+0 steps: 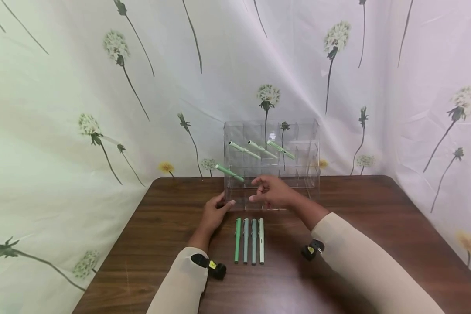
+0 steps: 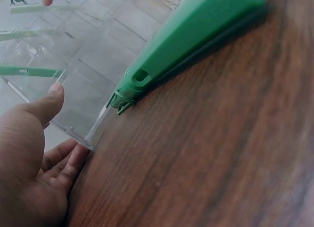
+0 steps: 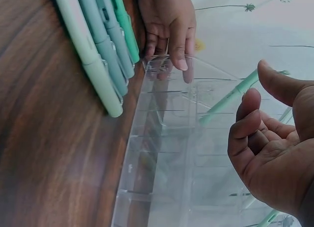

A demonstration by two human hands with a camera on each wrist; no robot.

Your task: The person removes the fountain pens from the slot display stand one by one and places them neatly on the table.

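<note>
Presently, left hand (image 1: 216,213) at the 8 o'clock corner of the clear plastic tiered organizer (image 1: 308,174); thumb and fingers grip it, probably for steadiness. Right hand (image 1: 274,192) before the lower tiers, fingers loosely bent, holding nothing. Slim mid-green pen (image 1: 229,173) leans at 9 o'clock, three slim pale-green pens (image 1: 263,149) toward 11; slant presumably due to compartments shorter than pens. Toward 6 o'clock, on the dark wood-grain counter (image 1: 172,209), parallel, perhaps for easy pickup: slim bright-green pen (image 1: 237,240), two slim grey-blue pens (image 1: 246,241), slim pale-mint pen (image 1: 261,241).
</note>
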